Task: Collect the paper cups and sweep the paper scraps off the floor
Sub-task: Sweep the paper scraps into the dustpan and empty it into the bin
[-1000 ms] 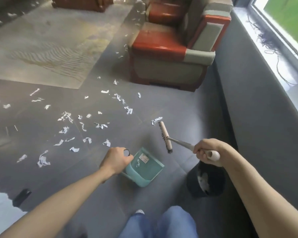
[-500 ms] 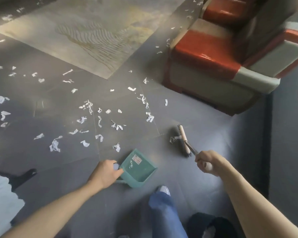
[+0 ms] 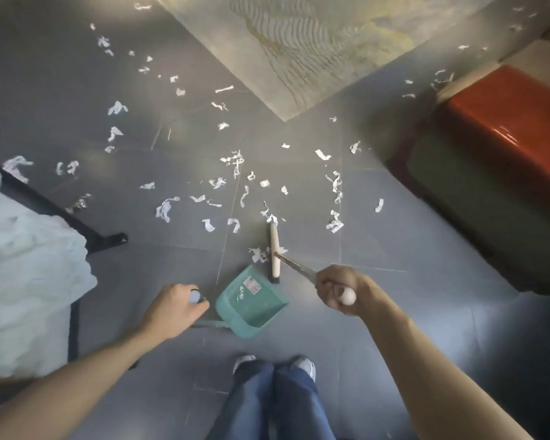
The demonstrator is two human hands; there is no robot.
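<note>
The left hand [image 3: 175, 304] grips the teal dustpan [image 3: 251, 301] handle; it seems to hold a few scraps. The right hand [image 3: 340, 290] grips the broom [image 3: 274, 254] among paper scraps [image 3: 235, 161].

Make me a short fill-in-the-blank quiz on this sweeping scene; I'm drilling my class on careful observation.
1. The left hand holds the handle of the teal ____.
2. The right hand grips the handle of the ____.
3. The paper scraps lie scattered on the grey ____.
4. The brush head sits just beyond the dustpan, and a few scraps touch its ____ side.

Missing words: dustpan; brush; floor; left
</note>
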